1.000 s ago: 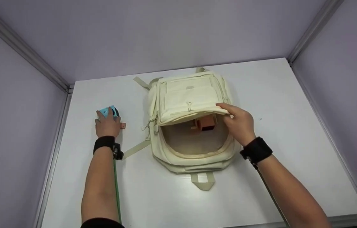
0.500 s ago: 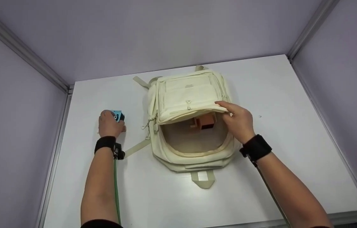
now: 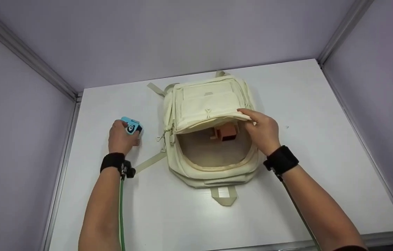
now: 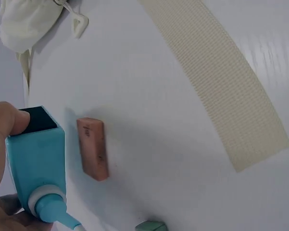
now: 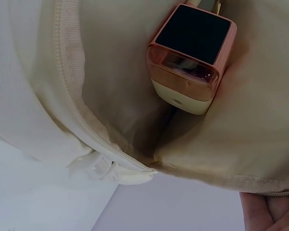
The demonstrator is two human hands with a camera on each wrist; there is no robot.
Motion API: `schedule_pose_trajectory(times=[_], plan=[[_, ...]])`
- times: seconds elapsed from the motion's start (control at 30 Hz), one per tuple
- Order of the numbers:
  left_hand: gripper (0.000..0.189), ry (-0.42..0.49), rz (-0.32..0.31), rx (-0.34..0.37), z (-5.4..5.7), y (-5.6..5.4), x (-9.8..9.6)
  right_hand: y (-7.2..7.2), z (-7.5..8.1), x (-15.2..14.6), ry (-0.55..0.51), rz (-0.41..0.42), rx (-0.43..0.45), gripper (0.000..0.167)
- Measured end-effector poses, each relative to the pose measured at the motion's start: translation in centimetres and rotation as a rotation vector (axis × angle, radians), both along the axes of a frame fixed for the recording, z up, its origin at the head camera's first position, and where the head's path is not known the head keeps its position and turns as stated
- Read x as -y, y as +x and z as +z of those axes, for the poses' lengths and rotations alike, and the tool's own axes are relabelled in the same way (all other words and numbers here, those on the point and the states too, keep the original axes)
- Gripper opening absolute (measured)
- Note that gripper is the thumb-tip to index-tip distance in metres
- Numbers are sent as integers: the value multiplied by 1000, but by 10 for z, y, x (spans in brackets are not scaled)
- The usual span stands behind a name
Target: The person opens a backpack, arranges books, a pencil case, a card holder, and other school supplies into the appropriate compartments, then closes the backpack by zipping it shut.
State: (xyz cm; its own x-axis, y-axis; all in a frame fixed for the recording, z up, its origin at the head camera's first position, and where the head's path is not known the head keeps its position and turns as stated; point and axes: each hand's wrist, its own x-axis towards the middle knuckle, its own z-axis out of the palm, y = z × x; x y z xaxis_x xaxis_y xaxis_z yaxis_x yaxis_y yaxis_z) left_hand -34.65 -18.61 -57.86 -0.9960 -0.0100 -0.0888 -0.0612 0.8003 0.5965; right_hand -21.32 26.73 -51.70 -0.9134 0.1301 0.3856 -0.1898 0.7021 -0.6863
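Observation:
At the left of the table my left hand (image 3: pixel 120 138) grips a light blue hand-crank pencil sharpener (image 3: pixel 132 125) with a panda-like face; its round hub and crank (image 4: pixel 50 207) show in the left wrist view. Below it an orange-pink eraser (image 4: pixel 93 149) lies on the table, beside a small green block (image 4: pixel 152 226) cut off by the frame edge. My right hand (image 3: pixel 264 130) pinches the front flap of a cream backpack (image 3: pixel 213 101) and holds it raised. Inside the opening lies a pink-orange pencil sharpener (image 5: pixel 190 57) with a dark panel and clear drawer.
The backpack lies flat mid-table, its top handle (image 3: pixel 225 200) towards me. A webbing strap (image 3: pixel 151 162) reaches out from its left side, near my left wrist. Walls (image 3: pixel 196 38) enclose the table at the back and both sides.
My left hand has gone from spreading its fingers over the blue pencil sharpener to gripping it, and has shifted it slightly right. The right hand keeps the flap raised.

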Motion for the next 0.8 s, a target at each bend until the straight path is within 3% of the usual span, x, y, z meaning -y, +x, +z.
schedule_pose_trajectory(times=[0.13, 0.33, 0.53, 0.67, 0.8], plan=[[59, -9, -190, -60, 18, 15, -4, -3, 2, 1, -12, -11, 1, 39], [56, -107, -533, -146, 43, 51, -16, -6, 5, 2, -48, -45, 25, 38], [51, -132, -799, -342, 53, 89, -48, -8, 6, 3, -67, -60, 55, 35], [50, -134, -929, -389, 56, 104, -82, -10, 8, 4, -73, -64, 58, 32], [61, -221, -968, -355, 54, 104, -116, -11, 10, 5, -71, -68, 51, 31]])
